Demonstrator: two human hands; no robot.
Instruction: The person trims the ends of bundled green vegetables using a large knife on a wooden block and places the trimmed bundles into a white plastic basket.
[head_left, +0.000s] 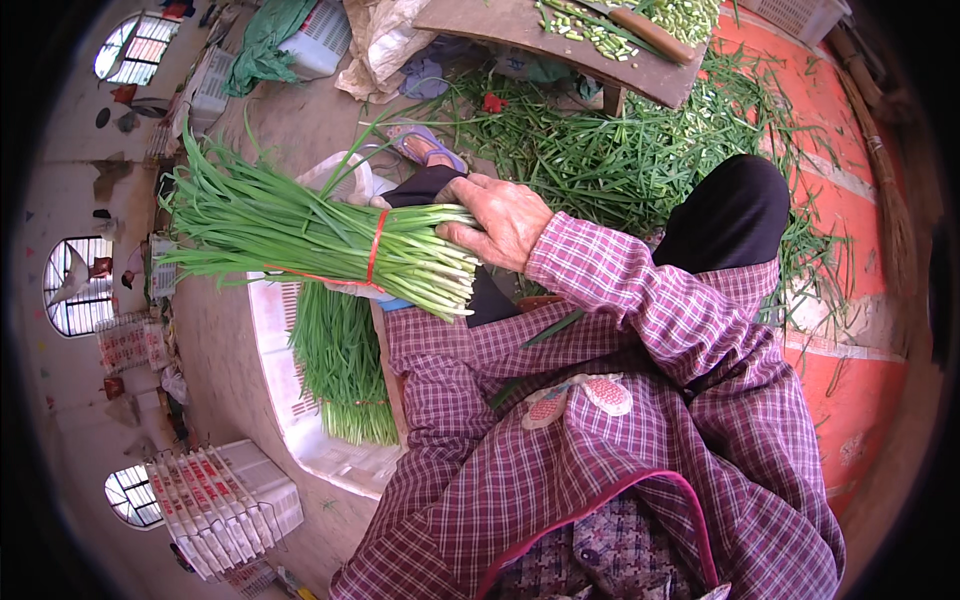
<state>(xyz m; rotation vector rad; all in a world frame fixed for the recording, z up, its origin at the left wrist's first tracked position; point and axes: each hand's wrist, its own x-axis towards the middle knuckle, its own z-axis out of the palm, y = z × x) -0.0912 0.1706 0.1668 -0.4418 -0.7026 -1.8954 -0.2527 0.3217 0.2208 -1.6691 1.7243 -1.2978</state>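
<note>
A bunch of green garlic chives, bound with a red band, lies level above my lap, its leaves to the left and pale cut ends to the right. My left hand, in a whitish glove, holds it from beneath; most of that hand is hidden behind the stems. At the cut ends, the bare fingers and thumb of my right hand close on the upper stems. Below the bunch, a white plastic crate holds more bound chives.
Loose leaf trimmings cover the floor ahead. Beyond them stands a low wooden bench with chopped stems and a wooden-handled knife. A broom lies at right. Stacked white crates stand at lower left.
</note>
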